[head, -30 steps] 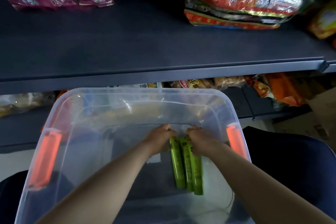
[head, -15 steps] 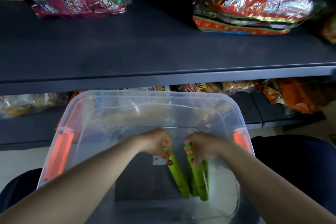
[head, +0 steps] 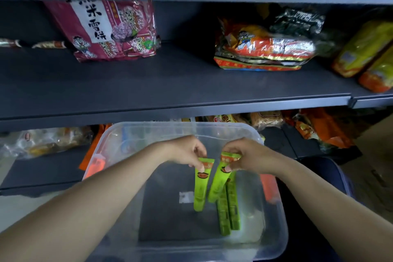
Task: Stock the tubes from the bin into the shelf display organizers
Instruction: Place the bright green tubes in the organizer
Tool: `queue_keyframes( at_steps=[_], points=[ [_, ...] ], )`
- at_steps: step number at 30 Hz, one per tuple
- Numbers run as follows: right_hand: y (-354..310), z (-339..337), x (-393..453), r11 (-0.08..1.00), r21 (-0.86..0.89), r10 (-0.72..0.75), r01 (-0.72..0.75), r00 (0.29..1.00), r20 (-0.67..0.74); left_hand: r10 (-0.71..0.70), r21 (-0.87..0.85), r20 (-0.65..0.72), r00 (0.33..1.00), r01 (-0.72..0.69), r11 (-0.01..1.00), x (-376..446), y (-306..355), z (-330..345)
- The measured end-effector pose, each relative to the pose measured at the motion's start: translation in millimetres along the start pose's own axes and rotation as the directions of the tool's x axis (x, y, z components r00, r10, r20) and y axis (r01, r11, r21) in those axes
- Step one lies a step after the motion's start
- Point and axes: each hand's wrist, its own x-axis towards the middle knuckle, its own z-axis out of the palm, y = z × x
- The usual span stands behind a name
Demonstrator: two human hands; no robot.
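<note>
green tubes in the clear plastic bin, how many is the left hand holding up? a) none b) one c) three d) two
b: the left hand pinches the top of one green tube; the right hand holds another, and two more green tubes lie in the clear plastic bin.

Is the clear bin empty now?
No, two green tubes lie in the clear bin below the tubes each hand holds.
</note>
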Motion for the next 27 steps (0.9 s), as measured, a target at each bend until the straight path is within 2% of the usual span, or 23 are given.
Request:
queue_keyframes(
  at_steps=[5, 12, 17, 20, 27],
  points=[
    [-38, -63, -48, 0.994, 0.059, -0.08, 0.095, 0.971, -0.224, 0.11, 0.077, -0.068, 0.992, -0.104, 0.992, -31, 64, -45],
    [-102, -160, -120, 0.975, 0.069, -0.17, 0.21, 0.913, -0.372, 0.286, 0.3, -0.158, 0.945, -0.23, 0.926, -94, 175, -110],
    [-139, -224, -173, 0.958, 0.022, -0.234, 0.286, 0.823, -0.517, 0.4, 0.346, -0.251, 0.881, -0.305, 0.887, -135, 261, -144],
    [-156, -263, -204, 0.953, -0.048, -0.263, 0.299, 0.741, -0.618, 0.485, 0.39, -0.336, 0.807, -0.35, 0.852, -151, 311, -159],
    [-156, -334, -230, 0.938, -0.021, -0.195, 0.345, 0.48, -0.855, 0.616, 0.456, -0.544, 0.57, -0.415, 0.787, -152, 406, -199]
  ],
)
